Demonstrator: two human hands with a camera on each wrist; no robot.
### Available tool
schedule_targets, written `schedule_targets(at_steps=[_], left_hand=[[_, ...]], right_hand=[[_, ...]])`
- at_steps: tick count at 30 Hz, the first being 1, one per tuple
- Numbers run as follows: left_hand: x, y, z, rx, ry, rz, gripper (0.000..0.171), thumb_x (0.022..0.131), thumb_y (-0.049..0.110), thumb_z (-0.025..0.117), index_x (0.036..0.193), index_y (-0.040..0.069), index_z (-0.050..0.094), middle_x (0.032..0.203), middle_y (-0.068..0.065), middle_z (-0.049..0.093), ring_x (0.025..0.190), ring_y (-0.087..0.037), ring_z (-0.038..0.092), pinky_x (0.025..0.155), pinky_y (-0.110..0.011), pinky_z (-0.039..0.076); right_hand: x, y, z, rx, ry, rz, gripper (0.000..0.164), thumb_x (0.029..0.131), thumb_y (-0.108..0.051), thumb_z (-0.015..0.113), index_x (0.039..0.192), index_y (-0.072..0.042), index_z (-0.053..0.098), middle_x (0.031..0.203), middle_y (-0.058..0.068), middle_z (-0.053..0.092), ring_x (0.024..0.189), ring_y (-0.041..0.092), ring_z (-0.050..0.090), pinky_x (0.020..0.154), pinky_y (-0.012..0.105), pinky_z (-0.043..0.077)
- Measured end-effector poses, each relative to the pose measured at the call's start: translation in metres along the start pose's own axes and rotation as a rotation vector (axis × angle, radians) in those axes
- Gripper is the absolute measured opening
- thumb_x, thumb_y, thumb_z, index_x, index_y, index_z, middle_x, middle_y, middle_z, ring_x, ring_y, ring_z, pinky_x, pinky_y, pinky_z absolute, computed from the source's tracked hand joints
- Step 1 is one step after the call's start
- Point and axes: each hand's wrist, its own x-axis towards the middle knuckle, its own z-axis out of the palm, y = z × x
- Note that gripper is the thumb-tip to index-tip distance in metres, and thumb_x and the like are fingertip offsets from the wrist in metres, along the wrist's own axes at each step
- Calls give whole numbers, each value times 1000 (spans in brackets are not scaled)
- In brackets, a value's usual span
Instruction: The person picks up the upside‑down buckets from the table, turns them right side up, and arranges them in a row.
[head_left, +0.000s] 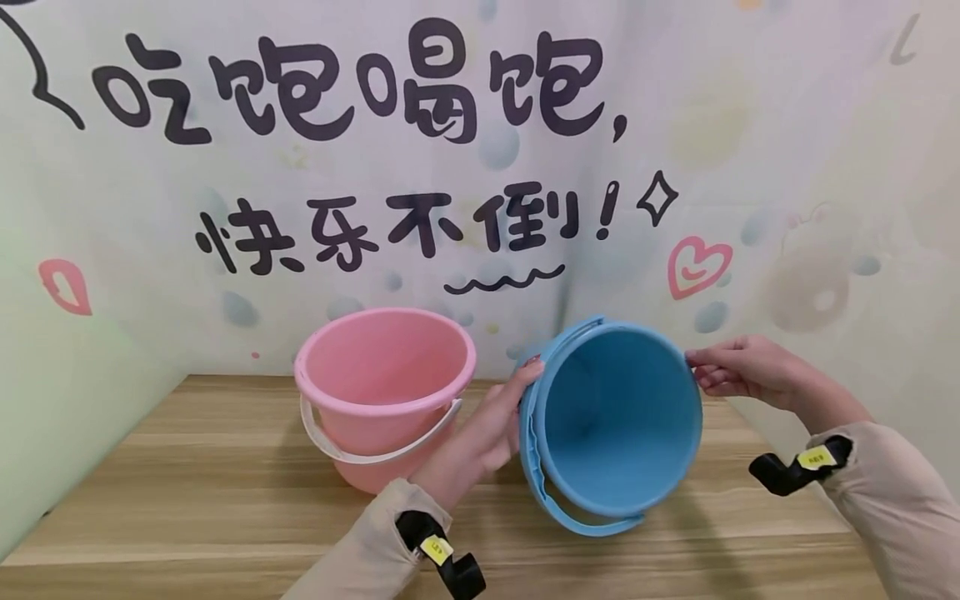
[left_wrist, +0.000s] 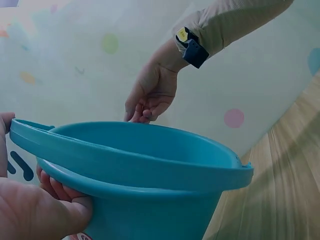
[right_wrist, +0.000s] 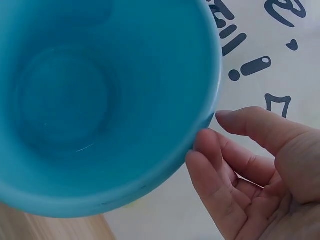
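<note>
A blue bucket [head_left: 622,417] is tilted over the table, its mouth turned toward the head camera and its inside bare. My left hand [head_left: 487,425] grips its left side, with the thumb up at the blue handle [head_left: 577,521] and curled fingers under the rim in the left wrist view. At the opposite side is my right hand [head_left: 750,371], its fingers loosely bent. In the right wrist view, the right fingertips [right_wrist: 204,147] meet the outer edge of the rim and none reaches over the inner wall. The blue handle hangs along the bucket's left and lower side.
A pink bucket [head_left: 386,400] with a white handle [head_left: 352,457] stands upright on the wooden table [head_left: 187,500], left of the blue one. Behind the table hangs a printed backdrop [head_left: 450,167] with dark lettering. A pale green wall panel [head_left: 75,400] borders the left side.
</note>
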Motion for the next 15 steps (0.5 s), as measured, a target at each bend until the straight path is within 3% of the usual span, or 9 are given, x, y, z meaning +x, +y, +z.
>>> schedule_targets(at_steps=[6,15], left_hand=[[1,-2,0,-96,27,-12,37,89,38,52,110,9,61,101,-3,61,91,-17,56,83,-32,47],[4,0,-2,-172,77,-69,32,88,46,53,105,20,63,100,1,61,94,-17,54,86,-34,45]], right_hand=[[1,-2,3,-70,66,-19,18,93,-18,55,90,-14,72,81,7,66,74,19,65,73,36,52],[-1,3,4,-78,85,-4,16,92,-18,56,94,-12,72,84,7,66,76,19,65,74,37,51]])
